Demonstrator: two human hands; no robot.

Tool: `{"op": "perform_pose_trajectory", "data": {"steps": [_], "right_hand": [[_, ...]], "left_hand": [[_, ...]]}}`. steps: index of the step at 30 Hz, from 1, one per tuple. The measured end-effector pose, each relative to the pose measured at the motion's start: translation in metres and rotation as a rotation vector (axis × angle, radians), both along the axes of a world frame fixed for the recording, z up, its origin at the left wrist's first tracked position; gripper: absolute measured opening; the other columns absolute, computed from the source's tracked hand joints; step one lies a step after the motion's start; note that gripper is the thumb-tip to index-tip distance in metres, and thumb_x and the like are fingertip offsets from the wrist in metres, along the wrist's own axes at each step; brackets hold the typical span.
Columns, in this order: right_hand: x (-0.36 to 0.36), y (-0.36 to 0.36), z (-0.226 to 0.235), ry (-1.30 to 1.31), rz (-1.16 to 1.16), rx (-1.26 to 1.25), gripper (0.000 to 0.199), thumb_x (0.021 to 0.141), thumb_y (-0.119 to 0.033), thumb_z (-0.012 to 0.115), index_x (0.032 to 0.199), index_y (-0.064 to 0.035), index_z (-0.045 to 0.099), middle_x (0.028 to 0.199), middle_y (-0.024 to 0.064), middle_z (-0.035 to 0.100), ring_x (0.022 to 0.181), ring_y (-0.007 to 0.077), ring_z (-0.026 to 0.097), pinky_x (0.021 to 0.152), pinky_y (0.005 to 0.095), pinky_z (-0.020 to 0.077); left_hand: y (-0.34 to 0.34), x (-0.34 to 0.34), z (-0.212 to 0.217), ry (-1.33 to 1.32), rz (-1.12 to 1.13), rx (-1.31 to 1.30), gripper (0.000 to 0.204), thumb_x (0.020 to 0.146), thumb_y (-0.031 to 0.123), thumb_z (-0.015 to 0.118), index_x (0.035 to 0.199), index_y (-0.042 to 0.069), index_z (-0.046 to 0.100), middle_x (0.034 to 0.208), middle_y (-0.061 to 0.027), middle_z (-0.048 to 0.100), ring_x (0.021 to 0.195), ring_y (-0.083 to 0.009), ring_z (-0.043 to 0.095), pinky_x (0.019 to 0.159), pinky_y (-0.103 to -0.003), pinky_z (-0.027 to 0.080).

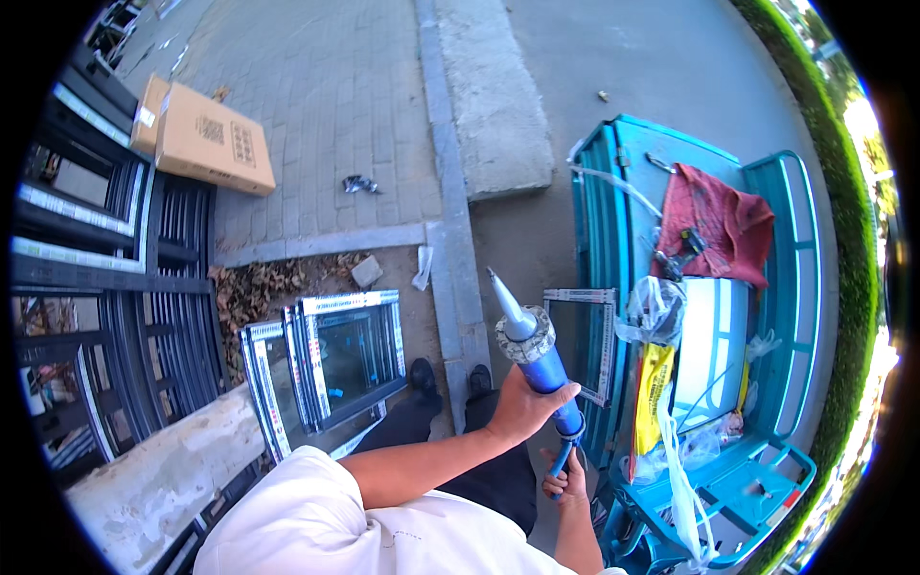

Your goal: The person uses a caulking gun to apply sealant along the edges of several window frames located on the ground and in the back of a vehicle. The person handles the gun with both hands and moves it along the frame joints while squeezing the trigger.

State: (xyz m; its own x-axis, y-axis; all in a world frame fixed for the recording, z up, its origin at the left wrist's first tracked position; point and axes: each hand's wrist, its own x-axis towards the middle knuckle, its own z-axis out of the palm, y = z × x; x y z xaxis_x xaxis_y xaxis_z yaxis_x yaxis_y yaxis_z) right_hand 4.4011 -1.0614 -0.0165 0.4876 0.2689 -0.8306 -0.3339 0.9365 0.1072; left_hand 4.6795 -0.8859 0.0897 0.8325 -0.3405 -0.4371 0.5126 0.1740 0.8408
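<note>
A blue caulking gun (pixel 543 369) with a pale conical nozzle (pixel 515 311) and a crusted collar points up and slightly left in front of me. My left hand (pixel 525 407) is wrapped round its barrel, thumb across the front. Lower down, my right hand (pixel 569 481) grips the handle at its rear end. The nozzle tip touches nothing. Just right of the barrel, a framed glass pane (pixel 585 335) leans by the side of a teal cargo tricycle (pixel 599 240).
Several framed window panes (pixel 350 355) lean together left of my legs, beside a pale tree trunk (pixel 177 479). Dark window frames (pixel 125 278) and a cardboard box (pixel 213 139) stand farther left. A red cloth (pixel 714 220) and plastic bags (pixel 656 309) lie on the tricycle. A stone kerb (pixel 450 201) runs ahead.
</note>
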Motion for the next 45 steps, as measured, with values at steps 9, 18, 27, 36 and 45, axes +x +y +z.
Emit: {"op": "perform_pose_trajectory", "data": {"steps": [9, 18, 27, 36, 45], "right_hand": [[0.023, -0.023, 0.016, -0.055, -0.063, 0.046, 0.073, 0.102, -0.06, 0.049, 0.137, 0.0047, 0.054, 0.056, -0.0056, 0.036, 0.041, 0.005, 0.031, 0.039, 0.0222, 0.0286], [0.044, -0.045, 0.036, -0.107, -0.117, -0.091, 0.064, 0.1, -0.06, 0.053, 0.134, -0.0061, 0.06, 0.06, -0.0048, 0.037, 0.045, 0.0062, 0.032, 0.042, 0.0226, 0.0278], [0.09, -0.042, 0.083, -0.121, -0.197, -0.183, 0.061, 0.097, -0.059, 0.059, 0.137, -0.0137, 0.061, 0.069, -0.0024, 0.047, 0.053, 0.0079, 0.036, 0.049, 0.0239, 0.0297], [0.167, -0.017, 0.104, -0.192, -0.323, -0.276, 0.066, 0.093, -0.063, 0.061, 0.135, -0.0121, 0.061, 0.07, -0.0015, 0.051, 0.051, 0.008, 0.036, 0.048, 0.0241, 0.0297], [0.256, 0.043, 0.139, -0.071, -0.58, -0.302, 0.06, 0.1, -0.059, 0.055, 0.129, -0.0074, 0.061, 0.065, -0.0023, 0.045, 0.052, 0.0065, 0.035, 0.045, 0.0214, 0.027]], "left_hand": [[-0.046, 0.027, 0.016, -0.129, -0.101, 0.061, 0.039, 0.082, 0.025, 0.086, 0.103, 0.002, 0.062, 0.092, -0.0069, 0.068, 0.086, -0.0163, 0.067, 0.078, -0.034, 0.054], [-0.058, 0.091, -0.028, 0.241, -0.255, -0.269, 0.047, 0.083, 0.014, 0.077, 0.123, 0.001, 0.056, 0.108, -0.0143, 0.068, 0.108, -0.0241, 0.066, 0.1, -0.04, 0.051], [-0.066, 0.161, 0.002, 0.235, -0.451, -0.513, 0.047, 0.079, 0.017, 0.08, 0.119, 0.011, 0.057, 0.12, -0.0145, 0.067, 0.124, -0.0293, 0.061, 0.108, -0.047, 0.048], [-0.09, 0.287, 0.038, 0.047, -0.813, -0.602, 0.047, 0.082, 0.016, 0.078, 0.12, 0.012, 0.051, 0.13, -0.0149, 0.06, 0.129, -0.0289, 0.057, 0.108, -0.048, 0.047], [-0.134, 0.351, 0.043, 0.245, -0.984, -0.602, 0.044, 0.082, 0.005, 0.07, 0.122, 0.012, 0.053, 0.122, -0.0124, 0.061, 0.133, -0.0312, 0.055, 0.109, -0.049, 0.047]]}}
